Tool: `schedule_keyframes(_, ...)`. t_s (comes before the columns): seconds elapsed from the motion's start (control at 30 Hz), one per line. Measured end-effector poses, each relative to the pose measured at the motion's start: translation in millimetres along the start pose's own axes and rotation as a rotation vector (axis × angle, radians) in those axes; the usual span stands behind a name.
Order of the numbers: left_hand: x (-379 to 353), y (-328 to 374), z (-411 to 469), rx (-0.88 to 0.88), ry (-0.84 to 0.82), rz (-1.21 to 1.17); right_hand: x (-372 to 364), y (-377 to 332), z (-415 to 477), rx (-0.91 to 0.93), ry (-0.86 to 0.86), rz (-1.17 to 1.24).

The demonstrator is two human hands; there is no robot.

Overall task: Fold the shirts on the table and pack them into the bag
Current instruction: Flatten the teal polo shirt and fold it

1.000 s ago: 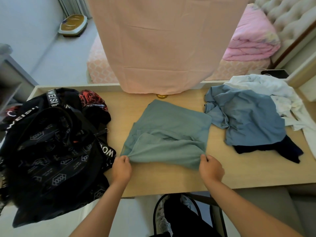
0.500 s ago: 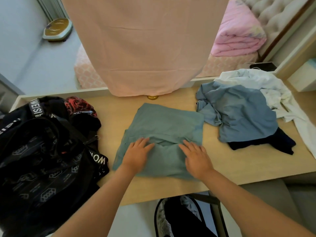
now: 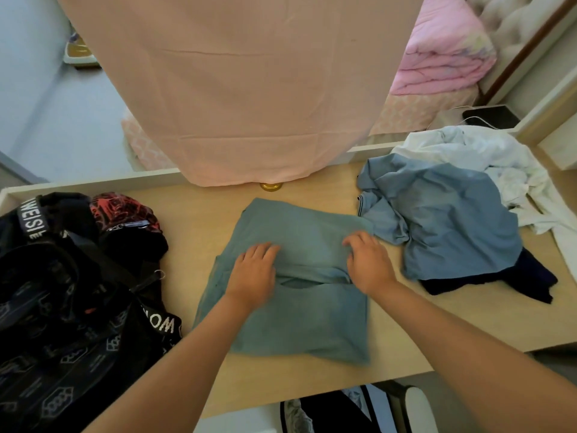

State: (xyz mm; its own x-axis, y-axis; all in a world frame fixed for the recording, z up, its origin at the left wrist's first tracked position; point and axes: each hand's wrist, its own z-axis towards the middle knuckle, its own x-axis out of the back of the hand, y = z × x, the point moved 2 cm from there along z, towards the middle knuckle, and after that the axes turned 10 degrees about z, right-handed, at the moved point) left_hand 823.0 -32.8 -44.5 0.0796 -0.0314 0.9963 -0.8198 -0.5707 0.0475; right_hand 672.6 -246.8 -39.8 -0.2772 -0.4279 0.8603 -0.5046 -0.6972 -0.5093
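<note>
Left hand (image 3: 252,274) flat on teal shirt (image 3: 299,323); right hand (image 3: 369,264) there too, grip unclear.

A peach cloth (image 3: 243,89) hangs before a bed (image 3: 418,110) bearing a pink quilt (image 3: 443,60), pale floor (image 3: 68,129) alongside.

The table (image 3: 193,232) is pale wood-look board, smooth and matt. The teal shirt (image 3: 296,323) is soft, matt knit cloth; the blue shirt (image 3: 452,226) and white shirt (image 3: 487,148) are thin, crumpled cloth. The black bag (image 3: 62,307) is woven fabric with white printed lettering and a small shiny metal ring (image 3: 159,274). The hanging pink sheet (image 3: 243,89) is smooth, creased cloth. The pink quilt (image 3: 443,57) looks padded and soft. The knob (image 3: 271,186) is glossy and brass-coloured.
</note>
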Motion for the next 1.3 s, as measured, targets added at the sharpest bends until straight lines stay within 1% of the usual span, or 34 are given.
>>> schedule_keyframes(0.1, 9, -2, 39, -0.057, -0.128, 0.028, 8, 10, 41, -0.054, -0.117, -0.078)
schedule_keyframes(0.17, 8, -4, 55, -0.087, -0.279, 0.083, 10, 17, 61, -0.064, -0.198, -0.149)
schedule_keyframes(0.23, 1, -7, 58, -0.069, -0.428, 0.113, 10, 22, 74, -0.097, -0.295, -0.203)
schedule_keyframes(0.27, -3, -9, 56, -0.043, -0.437, 0.134, 9, 23, 78, -0.112, -0.339, -0.245)
schedule_keyframes(0.37, -9, -15, 42, 0.051, -0.329, 0.196, 6, 22, 86, -0.11, -0.382, -0.394)
schedule_keyframes(0.43, -15, -22, 33, 0.114, -0.341, 0.176, 5, 16, 94, -0.106, -0.385, -0.428)
schedule_keyframes(0.57, -8, -22, 25, 0.214, -0.373, 0.181, 0, -3, 104, -0.073, -0.489, -0.547)
schedule_keyframes(0.63, 2, -14, 32, 0.233, -0.366, 0.219, -5, -10, 103, -0.075, -0.532, -0.493)
schedule_keyframes(0.7, 11, -6, 42, 0.229, -0.279, 0.181, -3, -16, 101, -0.073, -0.575, -0.365)
schedule_keyframes(0.73, 16, -2, 48, 0.215, -0.203, 0.117, -1, -20, 100, -0.039, -0.564, -0.308)
schedule_keyframes(0.8, 27, 4, 61, 0.129, -0.016, -0.044, 7, -28, 93, 0.087, -0.454, -0.214)
schedule_keyframes(0.83, 33, 7, 68, 0.057, 0.043, -0.11, 13, -32, 87, 0.187, -0.366, -0.156)
schedule_keyframes(0.87, 40, 10, 73, -0.027, 0.063, -0.139, 17, -35, 80, 0.304, -0.294, -0.098)
schedule_keyframes(0.9, 45, 12, 77, -0.109, 0.047, -0.12, 20, -38, 71, 0.412, -0.252, -0.053)
schedule_keyframes(0.97, 50, 12, 80, -0.229, -0.05, 0.005, 28, -43, 50, 0.592, -0.217, -0.002)
schedule_keyframes(1.03, 53, 6, 72, -0.275, -0.177, 0.152, 35, -45, 29, 0.661, -0.205, 0.004)
schedule_keyframes(1.07, 54, 1, 65, -0.278, -0.21, 0.212, 37, -44, 19, 0.67, -0.197, 0.01)
schedule_keyframes(1.13, 53, -7, 46, -0.275, -0.17, 0.236, 40, -40, 0, 0.649, -0.214, 0.032)
schedule_keyframes(1.23, 50, -12, 1, -0.285, -0.025, 0.157, 38, -33, -25, 0.489, -0.297, 0.075)
schedule_keyframes(1.3, 39, -4, -35, -0.333, 0.024, 0.163, 32, -30, -41, 0.372, -0.392, 0.037)
